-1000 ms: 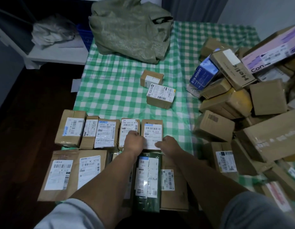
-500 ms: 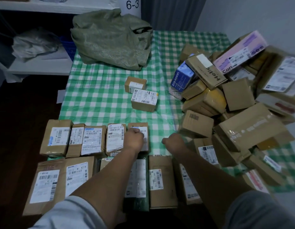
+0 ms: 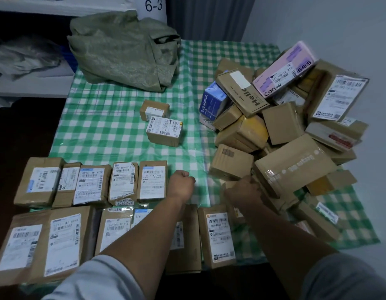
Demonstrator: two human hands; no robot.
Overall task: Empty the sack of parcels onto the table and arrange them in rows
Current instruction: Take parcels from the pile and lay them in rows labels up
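The empty green sack (image 3: 127, 53) lies crumpled at the far end of the table with the green checked cloth (image 3: 109, 131). Near me are two rows of brown labelled parcels: a back row (image 3: 90, 182) of several and a front row (image 3: 64, 241) partly under my arms. Two small parcels (image 3: 165, 131) sit loose mid-table. A jumbled pile of parcels (image 3: 285, 131) fills the right side. My left hand (image 3: 180, 184) is a fist holding nothing, just right of the back row. My right hand (image 3: 244, 191) grips a brown parcel (image 3: 271, 201) at the pile's foot; its fingers are hidden.
A white shelf (image 3: 34, 85) with a grey bundle (image 3: 25, 58) stands at the left beyond dark floor (image 3: 18, 135). A white post marked 6-3 (image 3: 154, 6) is behind the sack. Bare cloth shows between the rows, the loose parcels and the pile.
Both hands left the fifth parcel of the back row. My left hand drew right as a fist; my right hand moved right to the foot of the pile.
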